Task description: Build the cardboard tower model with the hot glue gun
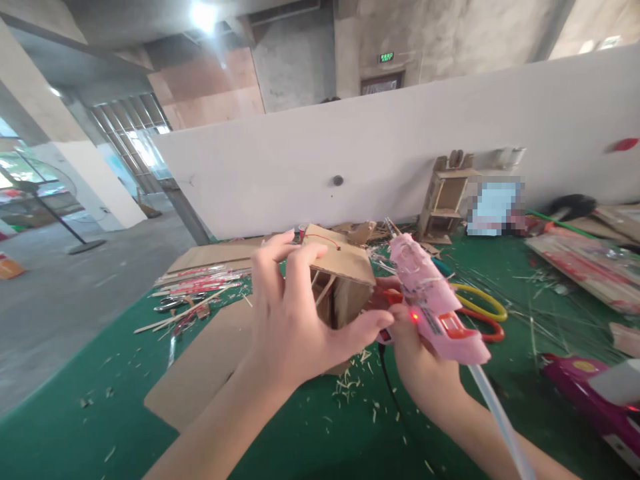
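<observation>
A pink hot glue gun (417, 283) is in my right hand (417, 363), its nozzle pointing up and away. A small red light glows on it, and a clear glue stick (493, 407) sticks out of its back end. My left hand (300, 320) is open, fingers and thumb spread around the near left side of a small cardboard box (345, 257). Whether its fingertips press on the box cannot be made out. A thin red wire (320, 238) runs across the box top to a small hole. Thin sticks (325, 291) show under the top; my left hand hides part of the box.
Cardboard sheets (200, 373) and wooden sticks (185, 313) lie at left on the green table (120, 413). Scissors with yellow and red handles (483, 303) rest at right, near a purple device (585, 393). A cardboard shelf (443, 200) stands before the white partition (280, 173).
</observation>
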Demonstrator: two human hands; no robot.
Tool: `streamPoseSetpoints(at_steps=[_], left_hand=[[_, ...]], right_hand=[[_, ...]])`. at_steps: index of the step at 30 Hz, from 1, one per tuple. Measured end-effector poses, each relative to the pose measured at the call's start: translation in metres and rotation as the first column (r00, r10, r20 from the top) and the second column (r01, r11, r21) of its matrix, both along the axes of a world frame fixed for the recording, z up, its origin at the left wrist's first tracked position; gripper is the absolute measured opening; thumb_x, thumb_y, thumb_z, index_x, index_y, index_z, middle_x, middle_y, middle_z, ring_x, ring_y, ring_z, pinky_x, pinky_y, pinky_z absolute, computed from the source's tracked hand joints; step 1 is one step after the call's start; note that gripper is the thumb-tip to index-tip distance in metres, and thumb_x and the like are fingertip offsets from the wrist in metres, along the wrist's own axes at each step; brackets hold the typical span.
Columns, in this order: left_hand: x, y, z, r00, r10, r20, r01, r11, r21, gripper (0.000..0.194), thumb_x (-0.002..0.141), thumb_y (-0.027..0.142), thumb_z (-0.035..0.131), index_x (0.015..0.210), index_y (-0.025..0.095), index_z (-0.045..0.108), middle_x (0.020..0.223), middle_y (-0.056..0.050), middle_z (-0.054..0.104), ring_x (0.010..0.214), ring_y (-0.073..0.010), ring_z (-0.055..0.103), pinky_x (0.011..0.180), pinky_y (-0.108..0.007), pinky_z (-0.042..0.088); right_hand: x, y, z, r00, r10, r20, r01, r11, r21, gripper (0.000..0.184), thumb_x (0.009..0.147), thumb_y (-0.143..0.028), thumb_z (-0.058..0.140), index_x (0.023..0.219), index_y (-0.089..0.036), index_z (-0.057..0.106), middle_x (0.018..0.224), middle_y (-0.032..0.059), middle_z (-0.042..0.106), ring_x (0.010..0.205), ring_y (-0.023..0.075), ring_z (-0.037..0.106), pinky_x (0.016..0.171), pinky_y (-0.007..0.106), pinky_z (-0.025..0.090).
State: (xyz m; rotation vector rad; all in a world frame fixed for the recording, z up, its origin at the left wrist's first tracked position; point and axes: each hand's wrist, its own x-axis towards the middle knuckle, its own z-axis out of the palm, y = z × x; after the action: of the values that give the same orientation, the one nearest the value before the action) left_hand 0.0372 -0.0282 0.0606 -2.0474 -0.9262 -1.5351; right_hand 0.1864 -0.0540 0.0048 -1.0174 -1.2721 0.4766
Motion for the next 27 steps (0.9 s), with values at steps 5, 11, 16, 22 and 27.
streamPoseSetpoints(at_steps=[5, 11, 16, 22, 27], left_hand=[[-0.018, 0.014, 0.012, 0.965, -0.25, -0.084, 0.259, 0.957, 0.131, 0.023, 0.081, 0.032, 0.056, 0.101, 0.022, 0.061, 0.092, -0.007, 0.052, 0.096, -0.0261, 0.059, 0.1, -0.057, 0.042], [-0.027, 0.014, 0.019, 0.894, -0.397, -0.211, 0.414, 0.909, 0.046, 0.034, 0.079, 0.015, 0.058, 0.113, 0.018, 0.058, 0.107, -0.009, 0.06, 0.099, -0.0237, 0.061, 0.094, -0.048, 0.054], [-0.027, 0.002, 0.024, 0.883, -0.264, -0.389, 0.344, 0.927, 0.152, 0.027, 0.078, 0.002, 0.06, 0.1, 0.018, 0.059, 0.101, -0.007, 0.058, 0.098, -0.02, 0.063, 0.094, -0.045, 0.054], [-0.023, 0.002, 0.015, 0.891, -0.188, -0.413, 0.301, 0.927, 0.226, 0.019, 0.08, 0.005, 0.061, 0.092, 0.019, 0.062, 0.087, -0.005, 0.064, 0.09, -0.0205, 0.064, 0.079, -0.041, 0.06], [-0.022, 0.0, 0.01, 0.898, -0.211, -0.386, 0.311, 0.925, 0.217, 0.022, 0.08, 0.003, 0.061, 0.097, 0.016, 0.062, 0.087, -0.006, 0.063, 0.09, -0.0217, 0.064, 0.082, -0.043, 0.059]], right_hand=[[0.007, 0.001, -0.008, 0.974, 0.166, -0.154, -0.179, 0.981, -0.077, 0.032, 0.09, -0.05, 0.05, 0.114, -0.03, 0.055, 0.07, -0.0012, 0.061, 0.053, 0.0143, 0.053, 0.053, 0.029, 0.05], [0.009, 0.001, -0.001, 0.977, 0.076, -0.2, -0.1, 0.988, -0.115, 0.033, 0.086, -0.053, 0.055, 0.109, -0.03, 0.056, 0.093, 0.0041, 0.063, 0.069, 0.0171, 0.059, 0.057, 0.029, 0.051], [0.015, 0.004, 0.015, 0.994, 0.062, -0.089, -0.071, 0.992, -0.109, 0.033, 0.087, -0.055, 0.052, 0.104, -0.029, 0.06, 0.083, 0.0038, 0.063, 0.072, 0.0193, 0.062, 0.058, 0.031, 0.052], [0.051, 0.012, 0.053, 0.987, 0.018, 0.162, -0.001, 0.994, -0.108, 0.038, 0.079, -0.061, 0.059, 0.084, -0.024, 0.067, 0.081, 0.0054, 0.069, 0.052, 0.0142, 0.056, 0.048, 0.031, 0.05], [0.093, 0.007, 0.087, 0.838, 0.266, 0.476, -0.139, 0.949, -0.284, 0.044, 0.074, -0.062, 0.061, 0.058, -0.021, 0.065, 0.047, 0.0036, 0.058, 0.038, 0.0146, 0.053, 0.03, 0.026, 0.04]])
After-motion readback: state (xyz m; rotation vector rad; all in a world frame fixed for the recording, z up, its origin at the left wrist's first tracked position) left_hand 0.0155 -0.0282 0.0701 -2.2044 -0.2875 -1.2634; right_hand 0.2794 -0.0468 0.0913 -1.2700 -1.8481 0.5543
